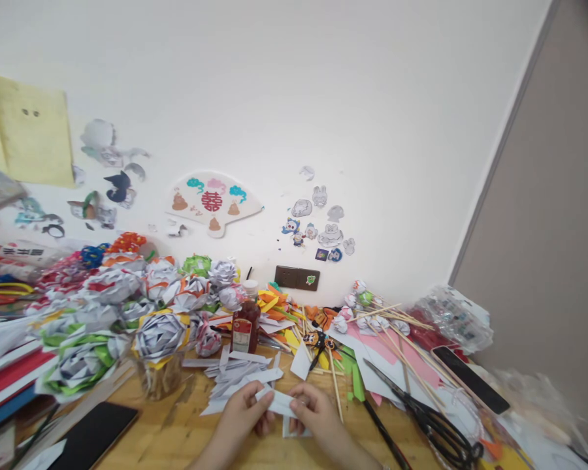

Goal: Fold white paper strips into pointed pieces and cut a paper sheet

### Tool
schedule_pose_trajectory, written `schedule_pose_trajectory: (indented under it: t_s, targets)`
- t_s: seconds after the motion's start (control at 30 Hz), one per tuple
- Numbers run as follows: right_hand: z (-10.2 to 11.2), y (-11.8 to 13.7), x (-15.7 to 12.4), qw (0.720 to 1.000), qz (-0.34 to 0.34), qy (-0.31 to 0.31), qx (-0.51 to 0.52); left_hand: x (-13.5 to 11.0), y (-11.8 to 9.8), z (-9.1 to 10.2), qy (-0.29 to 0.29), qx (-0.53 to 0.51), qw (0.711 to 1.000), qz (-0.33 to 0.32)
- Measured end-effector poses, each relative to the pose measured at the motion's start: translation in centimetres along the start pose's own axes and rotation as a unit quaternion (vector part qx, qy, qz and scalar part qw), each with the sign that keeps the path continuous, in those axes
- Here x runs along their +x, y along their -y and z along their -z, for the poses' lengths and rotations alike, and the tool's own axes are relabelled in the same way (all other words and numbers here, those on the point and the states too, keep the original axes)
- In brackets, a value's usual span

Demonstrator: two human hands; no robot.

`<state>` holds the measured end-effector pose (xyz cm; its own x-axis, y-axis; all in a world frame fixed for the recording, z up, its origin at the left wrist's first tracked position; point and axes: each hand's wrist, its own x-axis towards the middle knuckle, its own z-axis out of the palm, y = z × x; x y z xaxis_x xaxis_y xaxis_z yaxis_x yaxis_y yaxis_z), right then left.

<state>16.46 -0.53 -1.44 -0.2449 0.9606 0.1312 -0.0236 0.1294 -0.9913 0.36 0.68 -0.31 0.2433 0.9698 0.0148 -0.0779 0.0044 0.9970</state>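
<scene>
Between my two hands is a folded strip of white paper [280,403], held low over the wooden table. My left hand [247,410] pinches its left end with thumb and fingers. At the other end my right hand [313,412] closes on the paper in the same way. Another piece of white paper [294,429] shows just under my fingers; whether it is part of the same strip I cannot tell. Just beyond my left hand lies a loose pile of white paper strips [238,375]. A brown bottle with a red label [245,326] stands behind that pile.
Folded paper flowers [161,336] crowd the left side, one in a clear jar [159,382]. Black scissors [436,424], thin wooden sticks [336,385] and a phone [470,378] lie to the right. Another dark phone [95,436] is at front left. The white wall [396,130] rises behind.
</scene>
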Motion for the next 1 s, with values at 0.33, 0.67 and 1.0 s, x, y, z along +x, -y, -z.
schedule_pose_trajectory:
  t_s: [0.33, 0.67, 1.0]
  targets:
    - [0.0, 0.4, -0.2, 1.0, 0.006, 0.006, 0.011, 0.3, 0.2, 0.3, 0.016, -0.037, 0.999, 0.02]
    - [-0.1, 0.5, 0.0, 0.999, 0.009, -0.036, 0.012, -0.6, -1.0, 0.2, 0.032, -0.084, 0.995, 0.033]
    - [0.5, -0.1, 0.1, 0.998, 0.036, -0.03, -0.038, 0.0, -0.5, -0.3, 0.02, -0.008, 1.0, 0.002]
